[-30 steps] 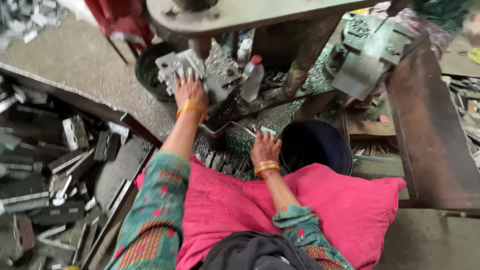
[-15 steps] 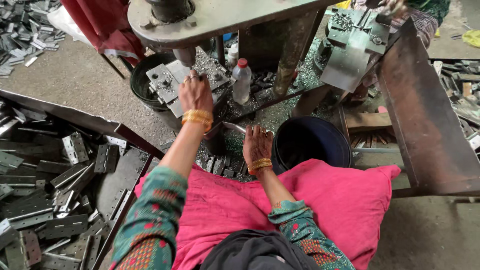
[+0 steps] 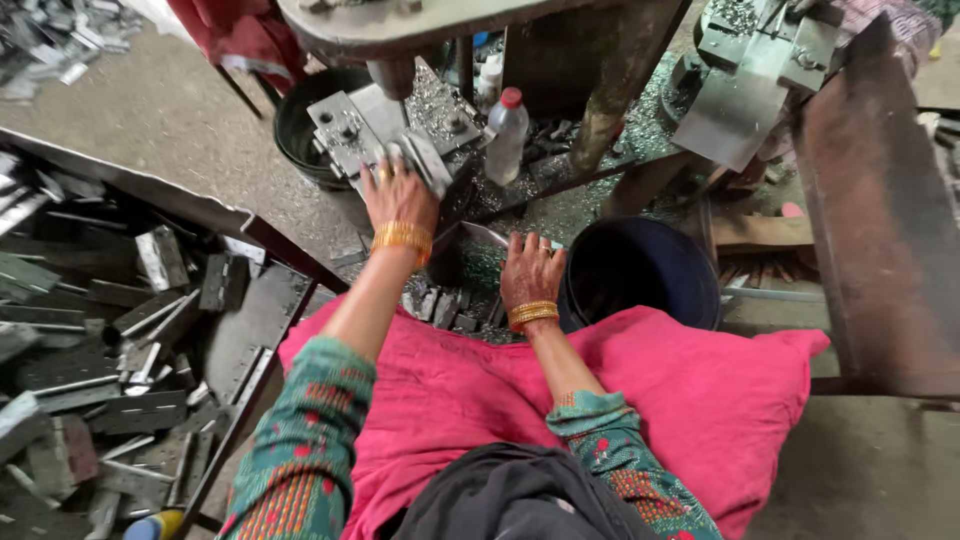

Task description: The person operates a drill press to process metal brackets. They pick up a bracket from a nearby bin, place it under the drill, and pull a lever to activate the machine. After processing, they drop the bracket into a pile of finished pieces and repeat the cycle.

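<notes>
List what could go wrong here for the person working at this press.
1. The left hand rests on a metal piece on the die plate right beside the press ram; fingers could be crushed if it drops.
2. The right hand lies bare among small cut metal pieces by the dark bucket; sharp edges may cut it.
3. The plastic bottle stands among swarf and could tip.

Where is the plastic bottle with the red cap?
In the head view, the bottle stands upright near the top middle, just right of the left hand and beside the machine's rusty post.
</notes>
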